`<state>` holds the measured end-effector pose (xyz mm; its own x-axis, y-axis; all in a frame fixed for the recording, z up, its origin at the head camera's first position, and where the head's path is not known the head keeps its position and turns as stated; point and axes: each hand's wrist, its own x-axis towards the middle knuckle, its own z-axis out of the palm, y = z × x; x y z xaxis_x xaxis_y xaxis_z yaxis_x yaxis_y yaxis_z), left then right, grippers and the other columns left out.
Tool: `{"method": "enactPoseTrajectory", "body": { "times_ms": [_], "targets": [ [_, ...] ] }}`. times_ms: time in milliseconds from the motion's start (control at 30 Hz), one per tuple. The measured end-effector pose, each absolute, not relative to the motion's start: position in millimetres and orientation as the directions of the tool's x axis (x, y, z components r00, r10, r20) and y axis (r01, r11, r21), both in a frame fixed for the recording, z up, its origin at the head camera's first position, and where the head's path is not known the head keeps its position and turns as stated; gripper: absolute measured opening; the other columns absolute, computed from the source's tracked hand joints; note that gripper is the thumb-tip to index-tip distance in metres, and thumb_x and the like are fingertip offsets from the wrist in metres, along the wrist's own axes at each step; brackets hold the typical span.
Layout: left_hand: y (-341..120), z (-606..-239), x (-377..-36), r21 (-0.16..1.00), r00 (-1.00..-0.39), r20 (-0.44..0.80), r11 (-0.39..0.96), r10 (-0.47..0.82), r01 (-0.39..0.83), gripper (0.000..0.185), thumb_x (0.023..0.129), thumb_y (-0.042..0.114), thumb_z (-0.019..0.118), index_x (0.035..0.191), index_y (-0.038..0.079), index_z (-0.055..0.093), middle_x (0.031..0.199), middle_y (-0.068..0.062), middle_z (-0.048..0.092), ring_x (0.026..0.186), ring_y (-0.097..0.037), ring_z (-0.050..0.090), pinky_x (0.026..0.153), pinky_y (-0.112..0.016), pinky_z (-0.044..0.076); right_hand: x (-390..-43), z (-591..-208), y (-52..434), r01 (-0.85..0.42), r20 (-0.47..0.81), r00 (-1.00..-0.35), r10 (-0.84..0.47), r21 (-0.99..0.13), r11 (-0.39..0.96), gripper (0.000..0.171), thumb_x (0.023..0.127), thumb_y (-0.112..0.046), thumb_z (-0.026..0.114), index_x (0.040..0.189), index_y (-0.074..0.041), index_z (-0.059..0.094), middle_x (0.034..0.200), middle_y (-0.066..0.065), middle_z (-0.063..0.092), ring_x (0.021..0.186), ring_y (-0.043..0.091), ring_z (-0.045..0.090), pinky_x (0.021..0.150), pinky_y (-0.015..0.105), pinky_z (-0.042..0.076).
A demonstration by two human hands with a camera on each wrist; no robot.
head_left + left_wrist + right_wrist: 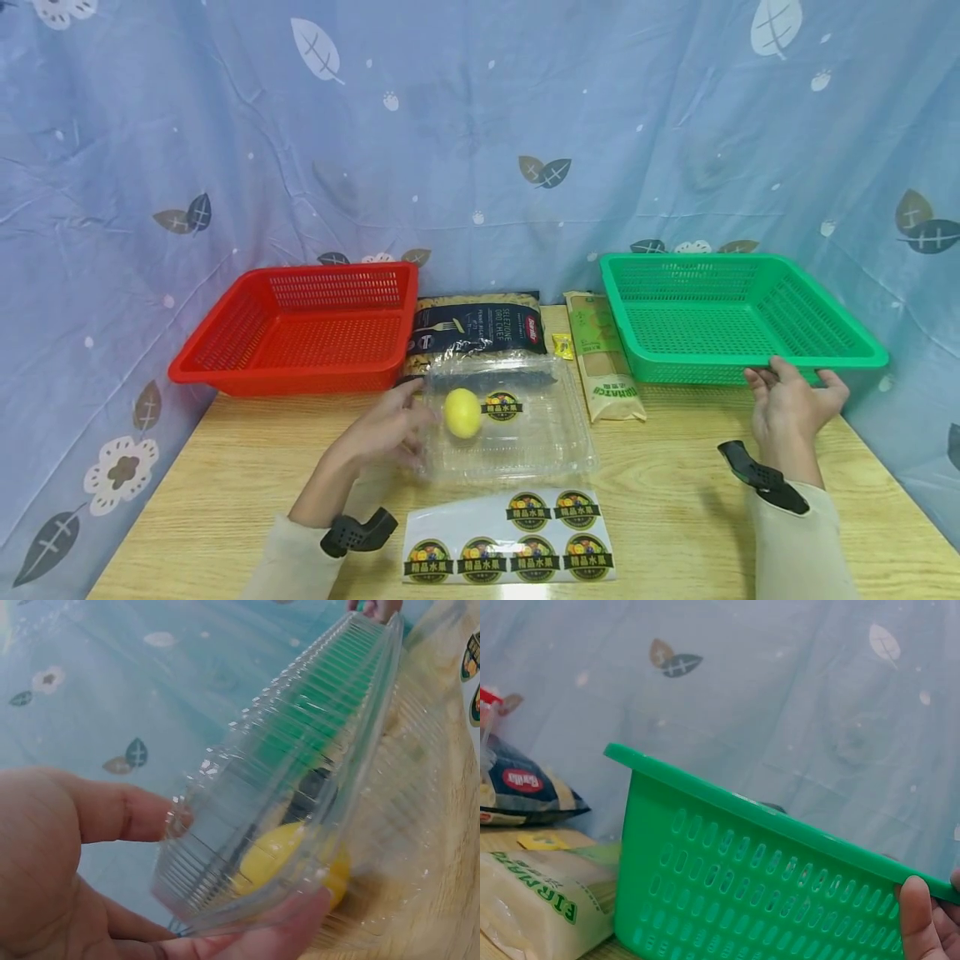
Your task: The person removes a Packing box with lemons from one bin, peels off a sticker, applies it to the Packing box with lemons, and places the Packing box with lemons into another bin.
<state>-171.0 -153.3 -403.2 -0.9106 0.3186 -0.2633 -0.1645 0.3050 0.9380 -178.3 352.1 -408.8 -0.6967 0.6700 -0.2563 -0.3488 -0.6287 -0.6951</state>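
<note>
My left hand (386,429) grips the left edge of a clear plastic clamshell box (525,457), as the left wrist view shows, with the index finger on one side and other fingers on the other. Inside the box sit a yellow lemon (462,413) and a long dark thing (517,380) along its far side. A round fruit label (502,407) shows on the box. At the right, my right hand (791,408) pinches the near rim of an empty green basket (720,360); in the right wrist view one fingertip lies against its outer wall.
A red basket (292,379) stands at the back left. Behind the box lies a penne pasta bag (480,327), with a small yellow packet (562,346) beside it. A tan food bag (611,375) lies against the green basket. Nearest me is a label sheet (480,521).
</note>
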Motion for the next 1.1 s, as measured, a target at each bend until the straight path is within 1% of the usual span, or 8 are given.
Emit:
{"method": "enactPoseTrajectory", "body": {
  "times_ms": [100, 433, 633, 700, 800, 900, 1000, 1100],
  "targets": [
    [-154, -405, -171, 0.947, -0.916, -0.257, 0.269, 0.307, -0.176, 0.081, 0.095, 0.018, 0.061, 0.162, 0.008, 0.016, 0.129, -0.024, 0.053, 0.057, -0.026, 0.064, 0.055, -0.042, 0.06, -179, -409, 351, -0.334, -0.265, -0.697, 0.666, -0.702, -0.629, 0.071, 0.098, 0.0, 0.059, 0.144, -0.034, 0.018, 0.125, 0.001, 0.041, 0.08, 0.021, 0.054, 0.064, 0.029, 0.057],
    [-153, -406, -171, 0.973, -0.925, -0.203, 0.168, 0.321, -0.155, 0.077, 0.095, 0.015, 0.06, 0.161, 0.007, 0.019, 0.135, -0.025, 0.046, 0.052, -0.026, 0.062, 0.055, -0.044, 0.059, -180, -405, 347, -0.311, -0.26, -0.704, 0.661, -0.723, -0.616, 0.073, 0.098, -0.001, 0.06, 0.147, -0.033, 0.016, 0.125, 0.001, 0.041, 0.075, 0.022, 0.055, 0.064, 0.031, 0.057],
    [-144, -391, -172, 0.985, -0.933, -0.163, 0.103, 0.32, -0.137, 0.073, 0.095, 0.015, 0.058, 0.16, 0.009, 0.024, 0.122, -0.023, 0.048, 0.052, -0.025, 0.062, 0.055, -0.043, 0.06, -179, -402, 348, -0.304, -0.251, -0.72, 0.647, -0.725, -0.619, 0.077, 0.098, 0.001, 0.058, 0.149, -0.034, 0.013, 0.13, 0.001, 0.035, 0.065, 0.025, 0.053, 0.07, 0.034, 0.06],
    [-140, -385, -172, 0.986, -0.936, -0.159, 0.094, 0.313, -0.135, 0.074, 0.094, 0.016, 0.059, 0.16, 0.01, 0.024, 0.124, -0.023, 0.048, 0.052, -0.025, 0.063, 0.055, -0.041, 0.06, -179, -402, 349, -0.298, -0.243, -0.732, 0.637, -0.726, -0.62, 0.081, 0.099, 0.002, 0.056, 0.153, -0.036, 0.009, 0.145, 0.0, 0.027, 0.063, 0.028, 0.054, 0.076, 0.037, 0.061],
    [-133, -377, -175, 0.989, -0.939, -0.143, 0.088, 0.314, -0.121, 0.078, 0.093, 0.016, 0.061, 0.16, 0.009, 0.022, 0.136, -0.021, 0.048, 0.053, -0.025, 0.065, 0.054, -0.04, 0.06, -177, -402, 350, -0.281, -0.237, -0.748, 0.62, -0.733, -0.619, 0.087, 0.1, 0.002, 0.051, 0.158, -0.039, 0.001, 0.163, -0.002, -0.001, 0.07, 0.03, 0.061, 0.085, 0.041, 0.059],
    [-126, -370, -179, 0.991, -0.936, -0.129, 0.087, 0.328, -0.106, 0.08, 0.093, 0.016, 0.061, 0.161, 0.008, 0.02, 0.137, -0.023, 0.051, 0.053, -0.026, 0.067, 0.054, -0.04, 0.06, -175, -402, 352, -0.269, -0.236, -0.756, 0.611, -0.739, -0.618, 0.089, 0.102, 0.001, 0.048, 0.159, -0.041, -0.005, 0.165, -0.007, -0.017, 0.084, 0.032, 0.066, 0.091, 0.042, 0.056],
    [-119, -364, -184, 0.991, -0.935, -0.123, 0.082, 0.333, -0.102, 0.079, 0.093, 0.015, 0.06, 0.161, 0.008, 0.02, 0.135, -0.021, 0.054, 0.054, -0.026, 0.067, 0.055, -0.041, 0.06, -173, -403, 353, -0.264, -0.225, -0.768, 0.599, -0.741, -0.618, 0.089, 0.103, 0.0, 0.046, 0.158, -0.043, -0.008, 0.163, -0.012, -0.02, 0.092, 0.027, 0.066, 0.093, 0.042, 0.053],
    [-113, -357, -190, 0.992, -0.934, -0.117, 0.084, 0.337, -0.094, 0.079, 0.094, 0.016, 0.061, 0.161, 0.008, 0.02, 0.137, -0.02, 0.055, 0.053, -0.025, 0.066, 0.055, -0.04, 0.06, -172, -404, 352, -0.26, -0.21, -0.786, 0.581, -0.74, -0.62, 0.088, 0.104, -0.002, 0.045, 0.156, -0.046, -0.011, 0.16, -0.018, -0.023, 0.092, 0.025, 0.065, 0.095, 0.04, 0.052]
  ]
}}
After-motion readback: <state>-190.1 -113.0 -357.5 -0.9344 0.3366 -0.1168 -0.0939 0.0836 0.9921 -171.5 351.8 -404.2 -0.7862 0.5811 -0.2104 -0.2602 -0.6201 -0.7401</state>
